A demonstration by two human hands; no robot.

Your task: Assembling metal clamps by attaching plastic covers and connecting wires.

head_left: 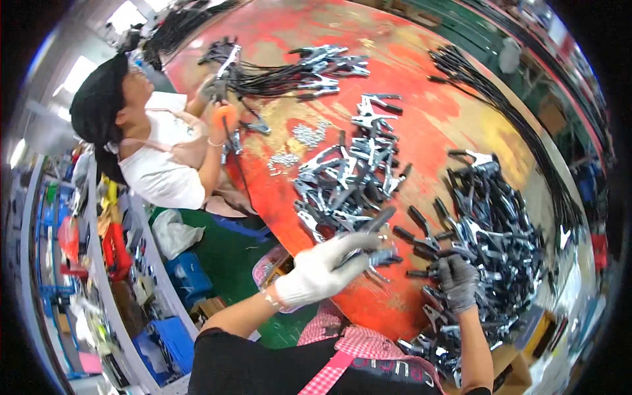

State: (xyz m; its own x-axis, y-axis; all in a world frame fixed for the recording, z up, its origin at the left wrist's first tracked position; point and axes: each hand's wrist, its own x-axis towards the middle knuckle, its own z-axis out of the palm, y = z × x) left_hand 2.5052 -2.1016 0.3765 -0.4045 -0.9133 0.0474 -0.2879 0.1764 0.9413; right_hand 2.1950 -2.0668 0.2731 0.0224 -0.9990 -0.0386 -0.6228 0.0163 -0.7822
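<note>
My left hand (326, 268), in a white glove, is over the table's near edge. Its fingers close around a clamp (384, 257) with dark grips and shiny metal jaws; motion blurs the hold. My right hand (457, 283), in a grey glove, is at the left side of a large heap of black-and-silver spring clamps (497, 227). The fingers curl around a clamp (424, 238) whose black handles point left; the palm side is hidden. A second pile of similar clamps (352, 174) lies just beyond my left hand.
A co-worker (164, 155) at the left handles black cables (263, 82) with clamps on their ends. Small metal parts (309, 135) lie on the worn red table (421, 125). A long cable bundle (513, 118) runs along the right edge. Shelves with blue bins (174, 345) stand lower left.
</note>
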